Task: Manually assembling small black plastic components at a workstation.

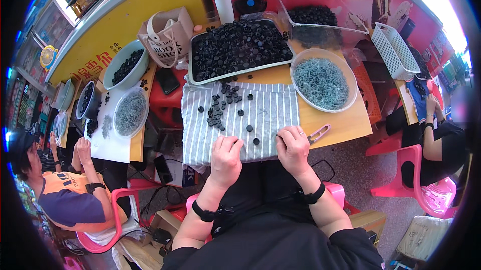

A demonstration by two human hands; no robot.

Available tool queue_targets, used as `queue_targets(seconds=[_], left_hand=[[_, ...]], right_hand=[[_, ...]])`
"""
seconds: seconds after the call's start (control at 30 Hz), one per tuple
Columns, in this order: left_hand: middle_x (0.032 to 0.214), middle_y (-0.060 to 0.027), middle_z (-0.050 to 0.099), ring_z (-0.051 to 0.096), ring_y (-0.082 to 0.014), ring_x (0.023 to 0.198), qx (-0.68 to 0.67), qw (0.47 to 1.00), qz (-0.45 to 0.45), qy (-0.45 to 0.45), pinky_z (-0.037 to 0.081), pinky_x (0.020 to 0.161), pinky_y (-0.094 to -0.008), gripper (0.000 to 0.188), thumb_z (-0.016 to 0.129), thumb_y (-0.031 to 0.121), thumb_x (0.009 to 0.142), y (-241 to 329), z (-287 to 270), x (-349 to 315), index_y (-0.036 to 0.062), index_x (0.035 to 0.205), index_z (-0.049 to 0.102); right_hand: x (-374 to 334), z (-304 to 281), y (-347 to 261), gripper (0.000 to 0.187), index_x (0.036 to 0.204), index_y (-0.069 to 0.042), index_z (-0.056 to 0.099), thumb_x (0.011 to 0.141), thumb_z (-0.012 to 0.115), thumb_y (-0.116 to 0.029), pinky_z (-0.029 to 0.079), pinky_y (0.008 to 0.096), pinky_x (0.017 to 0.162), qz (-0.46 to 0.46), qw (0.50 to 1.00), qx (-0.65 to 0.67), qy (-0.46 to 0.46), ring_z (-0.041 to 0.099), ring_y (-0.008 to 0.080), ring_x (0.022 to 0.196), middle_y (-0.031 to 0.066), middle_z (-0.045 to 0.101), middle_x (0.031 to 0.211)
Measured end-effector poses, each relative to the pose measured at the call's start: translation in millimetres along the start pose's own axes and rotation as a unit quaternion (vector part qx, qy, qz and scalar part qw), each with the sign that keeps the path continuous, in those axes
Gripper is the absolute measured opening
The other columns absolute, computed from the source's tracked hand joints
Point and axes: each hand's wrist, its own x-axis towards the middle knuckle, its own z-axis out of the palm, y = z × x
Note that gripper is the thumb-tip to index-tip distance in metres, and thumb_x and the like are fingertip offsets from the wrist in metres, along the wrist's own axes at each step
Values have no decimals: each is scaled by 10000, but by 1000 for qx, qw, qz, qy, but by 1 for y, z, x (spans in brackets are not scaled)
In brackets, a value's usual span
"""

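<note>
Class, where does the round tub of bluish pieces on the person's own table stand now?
In the head view, the tub sits toward the right, beside the tray of black pieces and beyond the person's right hand.

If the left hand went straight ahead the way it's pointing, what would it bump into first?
Most likely the left hand would meet the loose black caps on the striped cloth. Its height is unclear, so it might pass over them.
</note>
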Motion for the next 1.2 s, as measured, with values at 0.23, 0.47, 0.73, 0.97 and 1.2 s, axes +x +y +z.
queue_targets(seconds=[0.23, 0.47, 0.73, 0.97, 1.2], left_hand=[[964, -113, 702, 667, -248, 918, -359, 912, -186, -72, 536, 777, -339, 227, 641, -117, 834, -13, 0, 9, -17, 1026, 711], [1133, -150, 709, 695, -205, 981, -830, 457, -321, -12, 568, 871, -280, 264, 652, -4, 946, -8, 24, 11, -30, 1208, 662], [1153, -146, 706, 686, -183, 1012, -836, 433, -336, -21, 556, 902, -288, 239, 635, 3, 960, 0, 31, 9, -26, 1194, 676], [1152, -141, 710, 686, -168, 1010, -829, 445, -336, -36, 552, 910, -281, 232, 643, -3, 954, 4, 27, 8, -29, 1180, 688], [1137, -138, 715, 686, -169, 1009, -828, 447, -338, -35, 555, 905, -279, 228, 650, -9, 947, 4, 30, 4, -25, 1171, 695]], right_hand=[[-1, -3, -4, 148, 858, -22, 630, 748, 693, 55, 494, 387, 711, 7, 1000, 8, 7, 621, 291, 782, 102, 641, 851], [11, -7, -51, 225, 921, -6, 647, 741, 711, 114, 514, 362, 731, 81, 974, 206, 42, 647, 287, 834, 126, 653, 893], [12, 2, -57, 263, 951, -3, 657, 728, 726, 119, 502, 369, 716, 45, 980, 190, 39, 639, 301, 816, 133, 651, 911], [10, 3, -57, 261, 951, -2, 658, 728, 741, 106, 501, 369, 697, 41, 983, 175, 36, 635, 300, 799, 134, 649, 895], [10, 1, -59, 259, 941, -3, 653, 721, 749, 96, 496, 382, 664, 15, 989, 146, 36, 629, 296, 771, 125, 645, 884]])
